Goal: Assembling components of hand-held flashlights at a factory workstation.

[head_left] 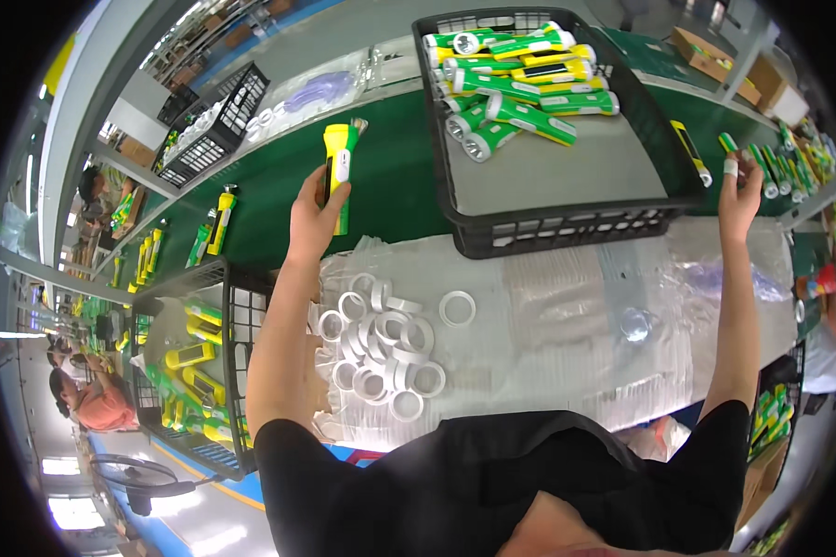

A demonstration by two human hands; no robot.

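Head view looks down on a bench covered with clear plastic sheeting (567, 306), with a green conveyor belt (390, 176) running along its far edge. Left hand (318, 215) is raised over the belt with its fingers wrapped around a yellow and green flashlight (339, 172), which it holds roughly upright, lens end away from the person. Right hand (739, 193) is stretched out toward the bench's far right corner, its fingers loosely curled; a white ring piece (731, 168) shows at the fingertips, though whether it is pinched or merely touched I cannot tell. Just beyond that hand, other flashlights (776, 172) lie in a row on the belt. A black crate (567, 227) sits at the far edge of the bench between the two hands, holding a pile of green and yellow flashlights (520, 88) at its far end. On the sheeting near the left forearm lies a heap of white rings (381, 348). Another black crate (237, 371) with more flashlights stands off the bench's left edge.
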